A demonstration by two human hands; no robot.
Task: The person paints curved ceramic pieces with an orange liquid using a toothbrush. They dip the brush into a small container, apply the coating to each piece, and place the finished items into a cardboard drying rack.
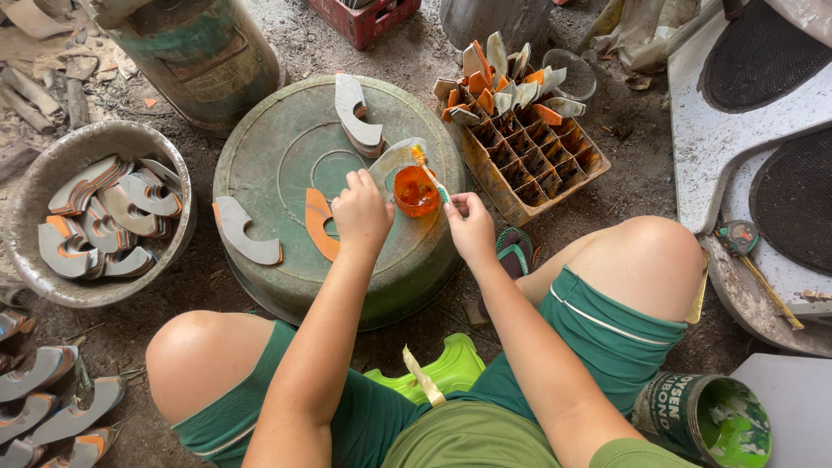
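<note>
Here the left hand (pixel 361 214) rests on the overturned green drum lid (pixel 286 147), its fingers curled down on a curved sole piece (pixel 318 224) smeared with orange glue, pinning it flat. The right hand (pixel 471 227) sits just at three o'clock of it, fingers pinched on a small brush (pixel 431 176) whose tip dips into the orange glue cup (pixel 416 191) standing between the two hands. At nine o'clock on the lid lies a bare grey sole piece (pixel 245 232); at twelve o'clock a short stack of grey sole pieces (pixel 357 113). Off the lid, at nine o'clock on the ground, a metal basin (pixel 35 178) holds more glued pieces. At two o'clock a divided crate (pixel 555 156) stands with pieces upright in its far cells. A green tin (pixel 704 421) with green paint inside sits at four o'clock by the right knee.
</note>
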